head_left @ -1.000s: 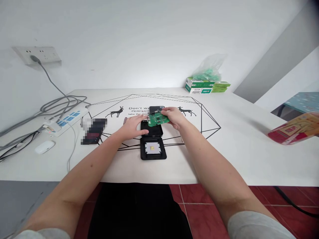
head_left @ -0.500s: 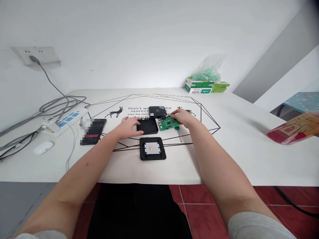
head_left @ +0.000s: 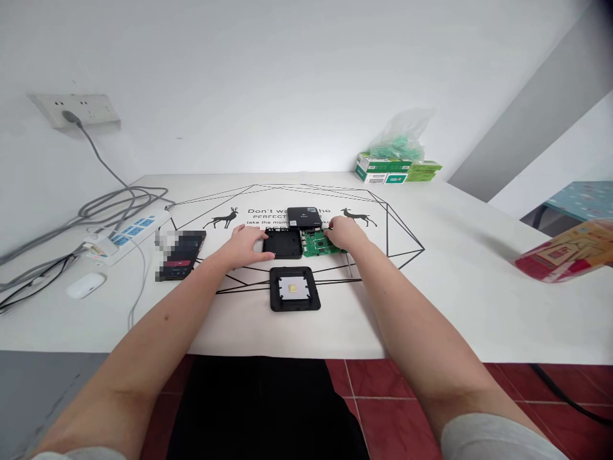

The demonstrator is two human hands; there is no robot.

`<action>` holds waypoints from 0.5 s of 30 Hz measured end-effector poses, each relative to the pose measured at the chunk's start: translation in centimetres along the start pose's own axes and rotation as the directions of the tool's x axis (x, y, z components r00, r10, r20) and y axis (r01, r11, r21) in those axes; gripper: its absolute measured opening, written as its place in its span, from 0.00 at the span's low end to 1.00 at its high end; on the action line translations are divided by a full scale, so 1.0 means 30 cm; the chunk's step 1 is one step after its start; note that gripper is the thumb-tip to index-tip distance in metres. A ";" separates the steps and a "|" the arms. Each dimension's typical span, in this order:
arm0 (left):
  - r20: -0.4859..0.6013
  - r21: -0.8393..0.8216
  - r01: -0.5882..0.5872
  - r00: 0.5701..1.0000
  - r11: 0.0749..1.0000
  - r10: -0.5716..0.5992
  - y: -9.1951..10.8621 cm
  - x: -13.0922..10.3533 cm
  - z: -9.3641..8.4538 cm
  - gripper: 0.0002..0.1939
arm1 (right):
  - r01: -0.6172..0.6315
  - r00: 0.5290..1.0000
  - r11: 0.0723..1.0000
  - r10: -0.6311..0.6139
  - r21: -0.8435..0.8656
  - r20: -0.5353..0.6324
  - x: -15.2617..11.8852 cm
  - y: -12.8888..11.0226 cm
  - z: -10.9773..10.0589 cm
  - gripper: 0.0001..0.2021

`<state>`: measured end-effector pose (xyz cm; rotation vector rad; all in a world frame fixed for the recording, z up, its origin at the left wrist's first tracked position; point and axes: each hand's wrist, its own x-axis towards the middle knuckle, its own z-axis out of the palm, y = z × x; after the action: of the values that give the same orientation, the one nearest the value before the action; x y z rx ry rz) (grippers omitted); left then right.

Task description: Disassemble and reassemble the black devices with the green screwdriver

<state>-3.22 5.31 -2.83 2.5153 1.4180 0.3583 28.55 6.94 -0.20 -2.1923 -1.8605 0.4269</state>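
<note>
My left hand (head_left: 246,246) grips the left side of a shallow black plastic case half (head_left: 283,245), thumb at its front corner and fingers at the back. My right hand (head_left: 343,233) is closed on the far right corner of a green circuit board (head_left: 316,243), whose left edge meets the case's right wall. Beneath my right hand pokes a screwdriver's metal shaft (head_left: 349,266); its handle is hidden. Behind the case lies a black box (head_left: 304,217) with a small label. Nearer me, a black cover (head_left: 315,300) bears a pale metal plate with a yellowish pad.
To the left lie a phone (head_left: 184,255), a power strip (head_left: 129,235) with grey cables, and a white earphone case (head_left: 86,285). Green-and-white boxes (head_left: 383,167) under a plastic bag stand at the back right. A red and yellow package (head_left: 560,255) sits at the far right.
My right hand has brought the circuit board slightly left, up against the case half. The screwdriver's green handle is now covered. My left hand stays on the case; the camera view shifted slightly.
</note>
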 end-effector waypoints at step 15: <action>0.045 -0.029 -0.202 0.978 0.979 0.203 0.128 -0.071 -0.038 0.26 | -0.115 0.993 0.974 0.114 -0.194 -0.018 -0.023 0.042 -0.076 0.26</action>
<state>-1.57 1.62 -0.76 2.6371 1.1355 0.3458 30.45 6.07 1.52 -2.4337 -1.8485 0.2673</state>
